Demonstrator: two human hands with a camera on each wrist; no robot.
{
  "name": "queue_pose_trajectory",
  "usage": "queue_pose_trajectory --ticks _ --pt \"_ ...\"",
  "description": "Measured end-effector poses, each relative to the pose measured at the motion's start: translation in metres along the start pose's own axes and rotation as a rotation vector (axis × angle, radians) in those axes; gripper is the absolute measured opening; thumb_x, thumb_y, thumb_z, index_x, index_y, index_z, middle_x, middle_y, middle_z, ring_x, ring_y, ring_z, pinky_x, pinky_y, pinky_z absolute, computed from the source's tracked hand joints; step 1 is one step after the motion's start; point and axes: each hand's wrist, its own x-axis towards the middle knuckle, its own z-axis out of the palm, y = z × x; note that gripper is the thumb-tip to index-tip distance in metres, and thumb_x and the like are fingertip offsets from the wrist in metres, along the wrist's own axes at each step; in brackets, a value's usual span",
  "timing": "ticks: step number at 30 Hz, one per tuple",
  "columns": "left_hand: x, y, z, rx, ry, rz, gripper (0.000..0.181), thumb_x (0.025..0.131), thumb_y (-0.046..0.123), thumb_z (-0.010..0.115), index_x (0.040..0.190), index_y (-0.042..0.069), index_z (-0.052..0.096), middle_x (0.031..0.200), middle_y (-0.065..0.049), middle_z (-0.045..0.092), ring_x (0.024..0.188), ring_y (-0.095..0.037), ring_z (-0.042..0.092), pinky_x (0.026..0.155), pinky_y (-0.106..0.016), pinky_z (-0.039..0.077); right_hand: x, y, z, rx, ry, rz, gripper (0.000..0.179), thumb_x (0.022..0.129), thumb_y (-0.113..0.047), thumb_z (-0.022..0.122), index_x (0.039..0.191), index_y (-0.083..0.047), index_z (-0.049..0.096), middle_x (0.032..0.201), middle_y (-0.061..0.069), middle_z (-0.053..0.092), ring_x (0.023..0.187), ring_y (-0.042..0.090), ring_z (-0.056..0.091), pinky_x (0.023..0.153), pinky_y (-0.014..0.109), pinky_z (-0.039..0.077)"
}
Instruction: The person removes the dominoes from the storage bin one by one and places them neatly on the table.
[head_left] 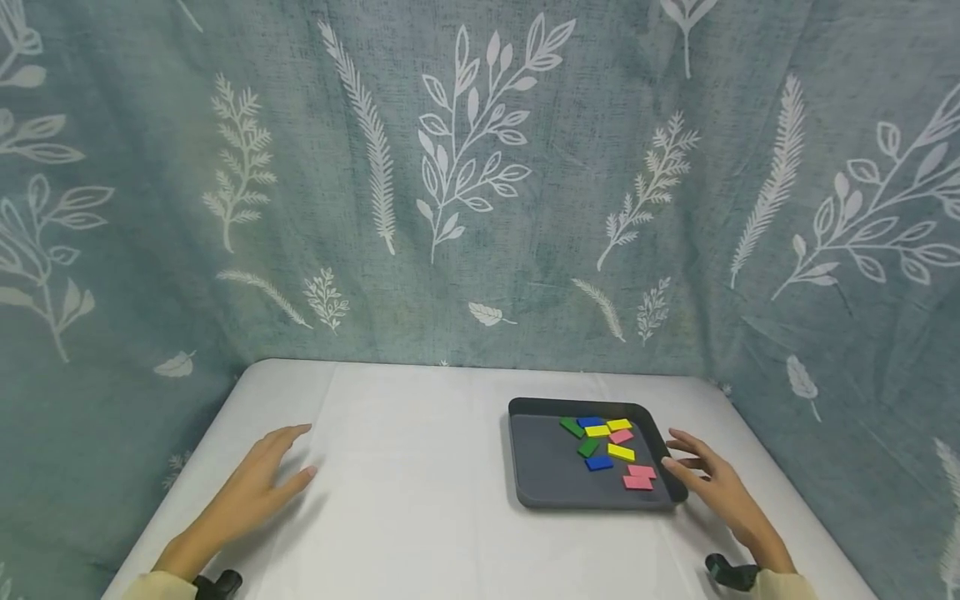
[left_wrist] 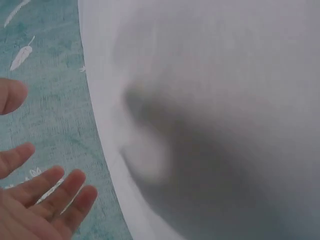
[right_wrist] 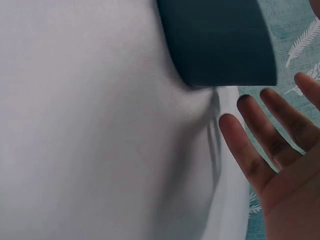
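Note:
A dark grey tray (head_left: 551, 487) lies on the right half of the white table. Scattered across its right part are several small flat blocks: a yellow block (head_left: 621, 452), a blue block (head_left: 598, 463), a green block (head_left: 588, 447), a pink block (head_left: 637, 483) and others in these colours. Beside the tray's right rim is my right hand (head_left: 712, 479), fingers loosely bent, holding nothing; whether the thumb touches the rim I cannot tell. Over the table's left side my left hand (head_left: 251, 487) hovers with nothing in it, its fingers (left_wrist: 75, 185) spread and relaxed in the left wrist view.
White cloth covers the table (head_left: 405, 467), between the left hand and the tray. A blue-green curtain (head_left: 480, 283) with white leaf prints stands behind the table and along both sides. Dark straps (head_left: 731, 573) sit at both wrists.

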Motion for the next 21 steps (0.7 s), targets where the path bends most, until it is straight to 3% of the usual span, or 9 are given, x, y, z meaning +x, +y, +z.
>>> queue_pose_trajectory --ticks 6,13,21 --pt "0.004 0.007 0.018 -0.024 -0.041 0.008 0.062 0.1 0.034 0.07 0.152 0.009 0.047 0.147 -0.018 0.05 0.126 -0.037 0.055 0.098 -0.063 0.045 0.009 0.006 0.004 0.03 -0.032 0.055 0.088 0.097 -0.065 0.058 0.164 -0.019 0.026 0.159 0.026 0.035 0.134 0.043 0.047 0.101 0.064 0.043" --pt "0.016 0.016 0.035 -0.034 -0.081 0.003 0.061 0.1 0.037 0.07 0.152 0.014 0.048 0.145 -0.009 0.053 0.128 -0.032 0.055 0.101 -0.059 0.046 0.017 0.015 0.006 0.09 -0.035 0.057 0.087 0.096 -0.064 0.06 0.162 -0.016 0.031 0.158 0.025 0.037 0.134 0.043 0.048 0.104 0.063 0.042" --pt "0.026 0.024 0.047 -0.078 -0.138 0.022 0.059 0.1 0.037 0.069 0.152 0.016 0.048 0.147 -0.008 0.052 0.13 -0.031 0.055 0.104 -0.057 0.045 0.024 0.016 0.007 0.103 -0.047 0.106 0.091 0.092 -0.069 0.063 0.161 -0.015 0.035 0.159 0.025 0.034 0.14 0.046 0.041 0.108 0.064 0.038"
